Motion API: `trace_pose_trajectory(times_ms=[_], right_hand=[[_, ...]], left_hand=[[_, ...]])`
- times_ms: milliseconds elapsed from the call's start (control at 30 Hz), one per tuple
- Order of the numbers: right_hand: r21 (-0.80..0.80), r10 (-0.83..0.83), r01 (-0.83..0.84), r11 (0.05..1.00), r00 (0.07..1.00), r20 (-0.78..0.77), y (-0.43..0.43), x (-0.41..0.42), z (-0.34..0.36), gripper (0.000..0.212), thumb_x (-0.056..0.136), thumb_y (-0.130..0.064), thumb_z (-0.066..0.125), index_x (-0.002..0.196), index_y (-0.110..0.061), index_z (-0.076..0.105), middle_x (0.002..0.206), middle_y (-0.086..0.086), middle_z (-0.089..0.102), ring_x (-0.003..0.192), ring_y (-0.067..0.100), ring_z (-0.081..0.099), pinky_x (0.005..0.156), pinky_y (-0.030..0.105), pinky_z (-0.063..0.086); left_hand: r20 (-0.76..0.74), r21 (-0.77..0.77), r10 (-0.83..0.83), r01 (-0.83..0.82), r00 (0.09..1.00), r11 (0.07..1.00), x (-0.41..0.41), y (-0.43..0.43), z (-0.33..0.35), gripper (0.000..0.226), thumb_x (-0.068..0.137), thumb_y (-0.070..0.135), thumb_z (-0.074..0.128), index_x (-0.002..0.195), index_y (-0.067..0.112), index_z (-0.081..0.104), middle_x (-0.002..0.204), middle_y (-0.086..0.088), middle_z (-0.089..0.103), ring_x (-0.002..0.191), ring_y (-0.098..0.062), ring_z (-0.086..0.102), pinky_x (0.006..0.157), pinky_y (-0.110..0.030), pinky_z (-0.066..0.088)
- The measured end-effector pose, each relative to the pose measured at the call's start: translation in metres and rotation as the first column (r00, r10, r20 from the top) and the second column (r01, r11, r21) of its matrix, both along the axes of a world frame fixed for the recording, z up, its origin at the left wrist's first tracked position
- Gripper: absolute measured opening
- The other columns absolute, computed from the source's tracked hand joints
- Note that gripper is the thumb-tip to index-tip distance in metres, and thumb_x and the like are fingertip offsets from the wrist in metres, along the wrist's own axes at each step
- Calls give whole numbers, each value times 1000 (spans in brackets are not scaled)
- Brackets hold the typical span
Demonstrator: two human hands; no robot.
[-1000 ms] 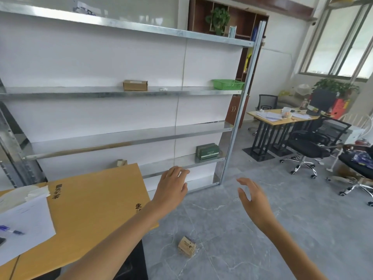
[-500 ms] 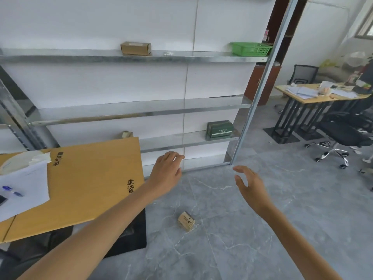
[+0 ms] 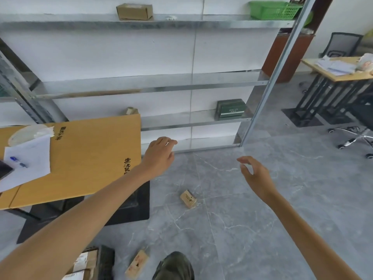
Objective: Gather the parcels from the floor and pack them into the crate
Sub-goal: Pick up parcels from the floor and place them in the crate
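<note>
Now, with left hand (image 3: 159, 156) and right hand (image 3: 256, 176) both empty and spread, stoop and take the parcel (image 3: 188, 199) on the floor (image 3: 262, 229) by its long sides.

- Metal shelving (image 3: 153, 24) runs along the white wall.
- A cardboard box (image 3: 134, 11) and a green basket (image 3: 273, 9) sit well apart on its top shelf.
- A dark green box (image 3: 231, 108) stands on a lower shelf.
- At left, a wooden table (image 3: 84, 154) carries white paper (image 3: 30, 158) with a blue pen (image 3: 17, 161) on it.
- At right, a desk (image 3: 339, 73) holds papers, with an office chair (image 3: 343, 44) behind it.
</note>
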State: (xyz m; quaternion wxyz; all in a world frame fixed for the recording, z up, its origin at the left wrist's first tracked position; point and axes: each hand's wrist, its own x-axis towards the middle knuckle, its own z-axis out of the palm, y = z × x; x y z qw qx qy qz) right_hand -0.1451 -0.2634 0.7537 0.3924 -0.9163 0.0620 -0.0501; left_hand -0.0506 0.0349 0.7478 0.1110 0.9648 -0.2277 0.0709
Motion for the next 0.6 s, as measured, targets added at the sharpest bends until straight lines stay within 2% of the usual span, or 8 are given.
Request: trace_pose_trajectory(times_ms=[200, 367, 467, 500, 600], right_hand=[[75, 3, 3, 997, 996, -87, -2, 23, -30, 21, 96, -12, 49, 111, -14, 63, 112, -2, 64, 106, 8, 54, 89, 18, 36], [111, -19, 41, 993, 981, -193, -10, 60, -70, 19, 96, -14, 49, 108, -16, 64, 110, -4, 65, 106, 7, 56, 84, 19, 38], [110, -21, 59, 992, 949, -314, -12, 91, -103, 19, 95, -15, 49, 105, -19, 65, 107, -5, 65, 104, 7, 56, 73, 10, 41], [109, -19, 60, 992, 936, -350, -12, 100, -113, 19, 95, -15, 49, 105, -18, 65, 106, -5, 65, 103, 8, 57, 72, 11, 42], [104, -47, 110, 989, 877, -478, -6, 142, -153, 20, 94, -14, 48, 104, -16, 66, 103, 2, 68, 99, 20, 63, 78, 27, 45]], left_hand=[[-33, -1, -20, 20, 999, 1000, 24, -13, -18, 41, 96, 17, 45, 136, 13, 44, 135, -2, 48, 133, -18, 36, 109, -34, 29], [-125, 1, -22, 22, 992, 1000, 61, -28, -52, 42, 96, 17, 44, 138, 13, 41, 138, -3, 46, 133, -18, 36, 109, -34, 28], [-220, 2, -1, 2, 975, 1000, 95, -36, -83, 42, 96, 18, 45, 137, 13, 42, 138, -5, 47, 131, -20, 39, 107, -34, 30], [-245, 11, -5, 8, 969, 1000, 105, -38, -92, 42, 96, 18, 45, 137, 12, 41, 138, -5, 47, 130, -21, 39, 107, -34, 31], [-347, 47, -10, 28, 938, 998, 148, -42, -132, 42, 96, 19, 44, 137, 11, 41, 138, -6, 47, 130, -22, 39, 107, -35, 33]])
